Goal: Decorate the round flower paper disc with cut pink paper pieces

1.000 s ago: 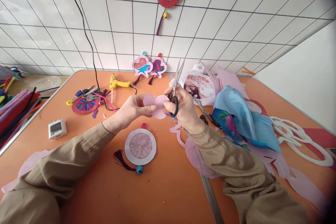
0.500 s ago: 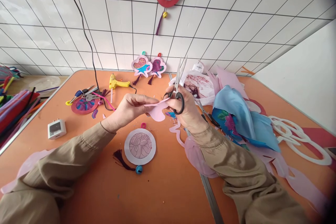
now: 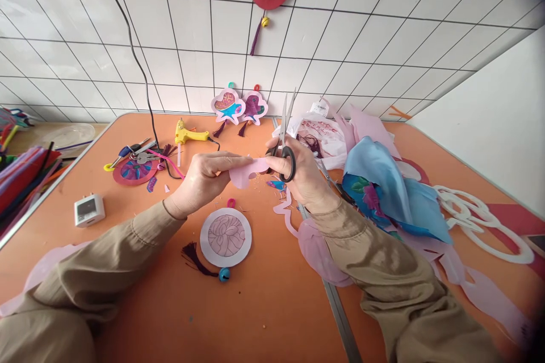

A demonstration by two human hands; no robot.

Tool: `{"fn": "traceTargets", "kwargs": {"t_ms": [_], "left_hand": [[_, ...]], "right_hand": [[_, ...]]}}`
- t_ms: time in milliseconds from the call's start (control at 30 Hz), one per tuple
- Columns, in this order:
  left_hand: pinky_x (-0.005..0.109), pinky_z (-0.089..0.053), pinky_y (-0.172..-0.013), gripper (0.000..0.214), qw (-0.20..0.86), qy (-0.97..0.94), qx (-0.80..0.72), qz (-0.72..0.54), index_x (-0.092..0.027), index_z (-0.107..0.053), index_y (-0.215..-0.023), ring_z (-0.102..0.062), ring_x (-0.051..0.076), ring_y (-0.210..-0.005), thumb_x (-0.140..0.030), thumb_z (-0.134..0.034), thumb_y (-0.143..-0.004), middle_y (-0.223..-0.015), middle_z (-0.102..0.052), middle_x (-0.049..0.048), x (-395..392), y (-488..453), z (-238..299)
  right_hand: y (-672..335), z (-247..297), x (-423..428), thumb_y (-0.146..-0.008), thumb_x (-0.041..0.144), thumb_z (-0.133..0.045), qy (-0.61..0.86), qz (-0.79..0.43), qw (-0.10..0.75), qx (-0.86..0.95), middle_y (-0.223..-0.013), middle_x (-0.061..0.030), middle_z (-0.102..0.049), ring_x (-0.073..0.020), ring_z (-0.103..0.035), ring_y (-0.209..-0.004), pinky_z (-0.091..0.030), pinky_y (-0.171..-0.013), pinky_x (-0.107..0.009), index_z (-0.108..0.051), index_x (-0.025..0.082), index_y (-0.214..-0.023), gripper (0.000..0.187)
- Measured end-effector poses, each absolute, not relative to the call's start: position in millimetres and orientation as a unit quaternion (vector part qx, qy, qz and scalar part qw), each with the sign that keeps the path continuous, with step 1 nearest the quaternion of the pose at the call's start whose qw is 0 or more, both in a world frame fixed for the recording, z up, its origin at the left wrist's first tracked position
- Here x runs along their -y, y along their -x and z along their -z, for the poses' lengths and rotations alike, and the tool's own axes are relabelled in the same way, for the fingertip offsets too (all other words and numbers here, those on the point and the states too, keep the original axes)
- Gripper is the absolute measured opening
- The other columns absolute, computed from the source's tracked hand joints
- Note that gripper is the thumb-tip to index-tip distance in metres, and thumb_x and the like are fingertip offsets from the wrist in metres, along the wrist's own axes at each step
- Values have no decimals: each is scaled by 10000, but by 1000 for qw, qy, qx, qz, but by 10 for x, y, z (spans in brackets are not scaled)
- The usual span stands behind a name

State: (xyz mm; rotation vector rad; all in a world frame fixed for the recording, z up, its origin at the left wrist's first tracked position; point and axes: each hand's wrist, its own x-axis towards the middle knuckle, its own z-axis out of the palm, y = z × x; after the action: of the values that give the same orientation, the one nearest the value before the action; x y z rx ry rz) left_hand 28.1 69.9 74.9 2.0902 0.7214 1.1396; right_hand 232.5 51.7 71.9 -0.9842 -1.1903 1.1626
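Observation:
Between my two hands is a small pink cut-out piece (image 3: 242, 176) with a wavy edge; it looks like paper or thin felt. My left hand (image 3: 208, 176) pinches its left side, fingers over the top. My right hand (image 3: 300, 173) holds black-handled scissors (image 3: 284, 125), blades pointing up and slightly apart, away from the piece. The right thumb and fingertips also touch the piece's right end. Below, on the table, lies a round white-rimmed pendant (image 3: 226, 236) with a line-drawn flower, a dark tassel and a blue bell.
On the orange table (image 3: 264, 317), a yellow glue gun (image 3: 189, 133), keys (image 3: 142, 156) and a white charger (image 3: 89, 210) lie left. Blue fabric (image 3: 383, 181), pink scraps (image 3: 321, 252) and white rings (image 3: 489, 221) lie right. Two butterfly-like ornaments (image 3: 240, 106) lean on the tiled wall.
The pink piece has turned between my hands and now shows more of its flat face. The scissors have shifted slightly left with my right hand.

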Motion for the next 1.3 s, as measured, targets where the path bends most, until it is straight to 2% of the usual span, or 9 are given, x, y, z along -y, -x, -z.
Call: {"fn": "traceTargets", "kwargs": {"t_ms": [200, 300, 367, 433, 600, 833, 967, 1067, 1300], "left_hand": [[357, -565, -916, 419, 412, -834, -232, -283, -246, -820, -1086, -718, 267, -1068, -93, -658, -731, -1195, -772, 88, -807, -160, -900], [370, -550, -963, 353, 504, -796, -215, -256, -216, -799, -1128, -701, 271, -1111, -207, -646, -811, -1200, -767, 103, -847, -111, -969], [343, -569, -886, 260, 520, -754, -265, -302, -173, -807, -1017, -720, 254, -1019, -333, -674, -861, -1093, -788, 120, -830, -142, -963], [306, -572, -762, 278, 526, -729, -311, -309, -151, -799, -904, -729, 232, -878, -411, -761, -813, -951, -797, 119, -790, -216, -919], [251, -508, -567, 296, 600, -670, -341, -272, -147, -772, -756, -674, 158, -615, -420, -872, -699, -712, -764, 69, -723, -386, -765], [218, -442, -506, 323, 636, -561, -356, -391, -132, -729, -695, -607, 107, -535, -409, -891, -661, -614, -711, 34, -719, -434, -688], [259, -510, -567, 370, 649, -516, -370, -420, -139, -702, -687, -643, 133, -565, -455, -890, -646, -630, -699, 23, -668, -472, -665], [255, -521, -588, 396, 666, -482, -370, -433, -136, -699, -681, -632, 120, -588, -475, -896, -625, -658, -693, 22, -612, -499, -664], [217, -485, -561, 413, 708, -422, -355, -441, -145, -661, -631, -601, 103, -609, -488, -892, -623, -654, -649, 16, -540, -520, -636]], "right_hand": [[-2346, -731, -503, -646, 240, -801, 450, -420, 565, 549, -643, 70, -559, -96, -528, -549, -423, -488, -232, -590, 221, -856, 298], [-2343, -756, -479, -657, 238, -804, 448, -396, 560, 574, -631, 66, -545, -105, -538, -554, -446, -502, -244, -591, 229, -830, 275], [-2326, -762, -459, -658, 224, -800, 444, -389, 554, 587, -631, 61, -557, -102, -532, -544, -444, -504, -246, -583, 227, -810, 266], [-2303, -754, -437, -660, 198, -781, 439, -385, 546, 600, -631, 59, -574, -99, -531, -535, -441, -510, -247, -578, 223, -803, 249], [-2276, -719, -400, -686, 193, -760, 438, -389, 527, 616, -664, 50, -605, -108, -563, -587, -480, -559, -253, -600, 220, -842, 225], [-2295, -760, -395, -707, 340, -829, 412, -439, 522, 604, -670, 51, -599, -121, -591, -574, -485, -570, -273, -565, 216, -916, 359], [-2257, -777, -371, -655, 344, -863, 447, -374, 502, 639, -681, 44, -605, -125, -579, -628, -478, -632, -283, -563, 214, -884, 399], [-2213, -771, -361, -603, 327, -876, 466, -390, 485, 629, -687, 46, -604, -122, -569, -636, -483, -644, -283, -551, 215, -872, 437], [-2211, -771, -378, -618, 274, -810, 470, -454, 508, 561, -579, 99, -507, -75, -447, -501, -377, -484, -226, -536, 217, -864, 373]]}}
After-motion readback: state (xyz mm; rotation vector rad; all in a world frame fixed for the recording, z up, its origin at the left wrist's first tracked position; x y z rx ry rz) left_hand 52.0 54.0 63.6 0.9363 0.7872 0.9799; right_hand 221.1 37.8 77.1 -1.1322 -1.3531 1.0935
